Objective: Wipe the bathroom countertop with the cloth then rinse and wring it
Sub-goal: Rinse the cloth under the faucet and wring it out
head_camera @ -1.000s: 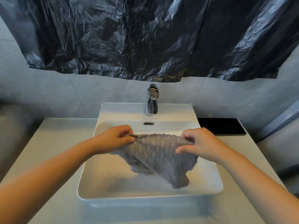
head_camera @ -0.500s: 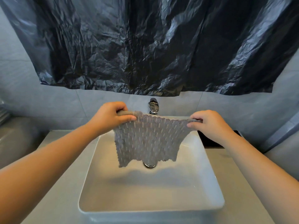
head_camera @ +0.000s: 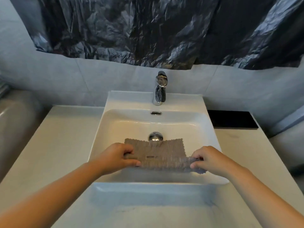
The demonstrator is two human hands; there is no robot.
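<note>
A grey textured cloth [head_camera: 158, 153] is stretched flat between both hands over the near half of the white basin [head_camera: 115, 116]. My left hand [head_camera: 115, 156] pinches its left edge and my right hand [head_camera: 208, 157] pinches its right edge. The cloth's far edge reaches the chrome drain plug [head_camera: 155, 136] and hides part of it. A chrome faucet [head_camera: 160, 89] stands at the back of the basin, with no water running from it. The pale countertop [head_camera: 54, 145] lies on both sides of the basin.
A black flat tray [head_camera: 232, 119] lies on the counter at the back right. Crumpled black plastic sheeting [head_camera: 148, 30] hangs on the wall above the faucet. An overflow slot [head_camera: 156, 113] sits in the basin's back wall.
Both hands lifted the cloth out of the basin and held it hanging upright, then lowered it toward me and spread it flat over the basin's near half.
</note>
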